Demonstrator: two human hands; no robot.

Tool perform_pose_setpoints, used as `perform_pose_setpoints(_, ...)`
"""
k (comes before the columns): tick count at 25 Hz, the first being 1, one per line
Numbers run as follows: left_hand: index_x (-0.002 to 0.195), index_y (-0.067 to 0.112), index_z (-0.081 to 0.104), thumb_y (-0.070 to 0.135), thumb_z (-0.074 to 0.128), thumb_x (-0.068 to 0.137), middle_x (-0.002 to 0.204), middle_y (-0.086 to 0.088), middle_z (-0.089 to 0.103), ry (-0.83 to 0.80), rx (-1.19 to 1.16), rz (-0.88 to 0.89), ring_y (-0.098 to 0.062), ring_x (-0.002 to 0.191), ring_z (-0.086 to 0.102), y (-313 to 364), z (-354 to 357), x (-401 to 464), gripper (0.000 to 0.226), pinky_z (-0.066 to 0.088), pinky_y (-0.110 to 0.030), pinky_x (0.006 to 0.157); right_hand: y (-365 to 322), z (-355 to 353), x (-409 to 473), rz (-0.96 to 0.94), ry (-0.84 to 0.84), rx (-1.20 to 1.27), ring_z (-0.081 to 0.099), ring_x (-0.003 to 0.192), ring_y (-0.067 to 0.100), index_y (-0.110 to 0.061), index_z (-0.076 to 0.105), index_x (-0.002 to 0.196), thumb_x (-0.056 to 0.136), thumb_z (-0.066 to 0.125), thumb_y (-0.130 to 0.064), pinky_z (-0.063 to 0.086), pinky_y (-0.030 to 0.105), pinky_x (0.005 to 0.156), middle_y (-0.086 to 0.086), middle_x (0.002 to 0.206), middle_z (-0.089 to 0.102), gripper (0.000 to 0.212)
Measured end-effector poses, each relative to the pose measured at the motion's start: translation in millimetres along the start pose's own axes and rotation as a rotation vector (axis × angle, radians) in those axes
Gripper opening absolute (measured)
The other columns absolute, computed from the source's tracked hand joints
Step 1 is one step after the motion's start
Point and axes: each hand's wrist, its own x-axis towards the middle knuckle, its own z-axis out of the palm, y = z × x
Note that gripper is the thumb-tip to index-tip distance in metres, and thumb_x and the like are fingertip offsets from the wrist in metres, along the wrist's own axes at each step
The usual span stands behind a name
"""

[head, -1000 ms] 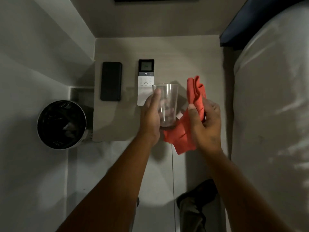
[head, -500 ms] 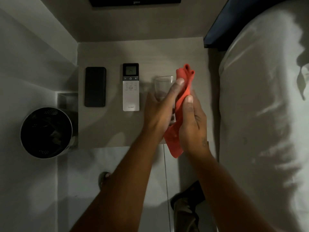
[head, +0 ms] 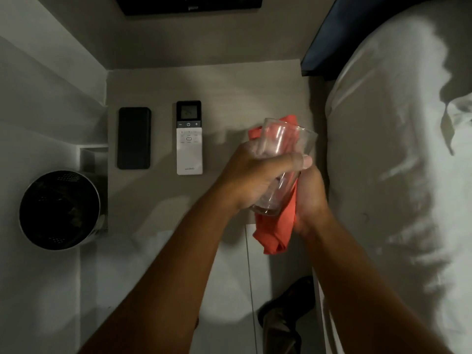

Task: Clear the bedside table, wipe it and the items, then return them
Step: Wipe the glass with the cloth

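I hold a clear drinking glass [head: 286, 141] above the right part of the bedside table [head: 224, 90], my left hand [head: 255, 175] wrapped around its side. Its mouth tilts up and to the right. Pressed against the glass from behind is a red cloth [head: 281, 231], gripped by my right hand [head: 310, 200]. The cloth's upper end shows through the glass and its lower end hangs below my hands. A black phone [head: 134, 137] and a white remote control [head: 189, 139] lie flat side by side on the table's left half.
A round black waste bin [head: 58, 209] stands on the floor left of the table. The bed with a white sheet [head: 398, 175] runs along the right side. A dark screen [head: 189, 3] hangs on the wall behind. My foot [head: 283, 320] is on the floor below.
The glass has tipped so its mouth faces up and right, my left hand has turned around it, and the cloth has shifted behind and under it. The view has also drifted.
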Motion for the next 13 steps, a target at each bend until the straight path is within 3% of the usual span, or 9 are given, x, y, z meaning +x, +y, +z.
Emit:
perform_pose_setpoints(2, 0.081, 0.037, 0.068, 0.053, 0.083, 0.057, 0.072, 0.015, 0.075, 0.114, 0.132, 0.118, -0.003, 0.067, 0.073, 0, 2, 1, 0.033, 0.054, -0.017, 0.058, 3, -7, 2, 0.090, -0.098, 0.124, 0.076, 0.086, 0.026, -0.009, 0.081, 0.098, 0.105, 0.034, -0.045, 0.062, 0.035, 0.075, 0.014, 0.094, 0.078, 0.059)
perform_pose_setpoints(4, 0.086, 0.037, 0.064, 0.051, 0.083, 0.060, 0.075, 0.012, 0.075, 0.249, 0.162, 0.219, 0.001, 0.069, 0.072, -2, 0, 6, 0.036, 0.052, -0.011, 0.059, 10, -16, 1, 0.128, -0.142, 0.156, 0.075, 0.092, 0.028, -0.005, 0.072, 0.120, 0.104, 0.034, -0.056, 0.061, 0.038, 0.077, 0.017, 0.104, 0.077, 0.066)
perform_pose_setpoints(6, 0.090, 0.035, 0.061, 0.047, 0.084, 0.062, 0.076, 0.010, 0.071, 0.374, 0.168, 0.248, 0.005, 0.071, 0.070, -8, -8, 19, 0.038, 0.050, -0.008, 0.059, 20, -28, -5, 0.172, -0.154, 0.073, 0.074, 0.079, 0.025, -0.006, 0.065, 0.130, 0.100, 0.038, -0.063, 0.061, 0.034, 0.067, 0.017, 0.098, 0.075, 0.069)
perform_pose_setpoints(8, 0.093, 0.026, 0.061, 0.038, 0.088, 0.062, 0.082, 0.009, 0.070, 0.450, 0.194, 0.233, 0.000, 0.074, 0.069, -15, -21, 37, 0.042, 0.054, -0.014, 0.062, 32, -40, -13, 0.253, -0.132, 0.022, 0.069, 0.066, 0.021, -0.014, 0.070, 0.125, 0.093, 0.046, -0.068, 0.057, 0.029, 0.058, 0.016, 0.090, 0.070, 0.067)
perform_pose_setpoints(10, 0.099, 0.017, 0.060, 0.027, 0.093, 0.061, 0.092, 0.001, 0.070, 0.466, 0.243, 0.241, -0.009, 0.083, 0.069, -23, -32, 55, 0.051, 0.056, -0.020, 0.072, 42, -50, -19, 0.258, -0.077, 0.000, 0.067, 0.067, 0.021, -0.019, 0.073, 0.120, 0.089, 0.052, -0.069, 0.056, 0.030, 0.058, 0.015, 0.092, 0.067, 0.062)
perform_pose_setpoints(13, 0.106, 0.017, 0.054, 0.017, 0.096, 0.058, 0.106, -0.001, 0.068, 0.454, 0.271, 0.311, -0.009, 0.097, 0.068, -38, -45, 75, 0.064, 0.052, -0.014, 0.083, 44, -55, -26, 0.188, 0.063, -0.070, 0.076, 0.074, 0.021, -0.021, 0.081, 0.101, 0.088, 0.065, -0.051, 0.060, 0.030, 0.062, 0.012, 0.095, 0.079, 0.036)
